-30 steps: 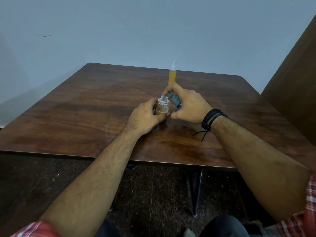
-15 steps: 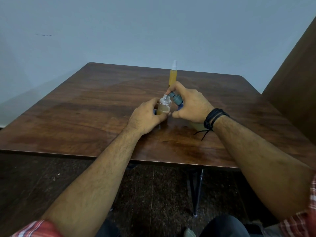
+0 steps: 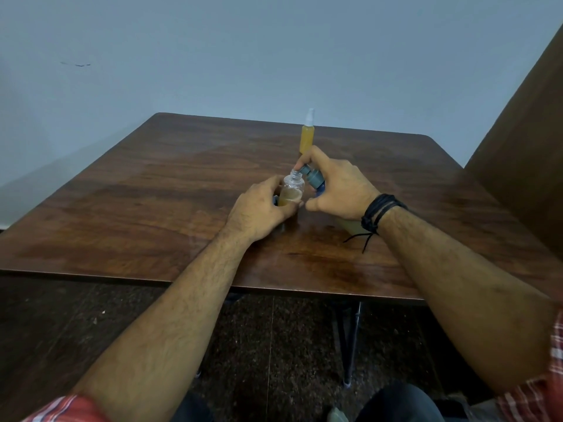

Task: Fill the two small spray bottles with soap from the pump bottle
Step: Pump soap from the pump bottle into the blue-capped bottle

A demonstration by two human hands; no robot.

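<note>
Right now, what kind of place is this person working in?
Probably a plain indoor room, though whether home or workplace is unclear. A bare wooden table stands against an unpainted-looking pale blue wall, over a dark speckled floor, with only the bottles on it.

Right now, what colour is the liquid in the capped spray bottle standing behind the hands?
Yellow-orange, seen in the head view: the capped spray bottle.
</note>
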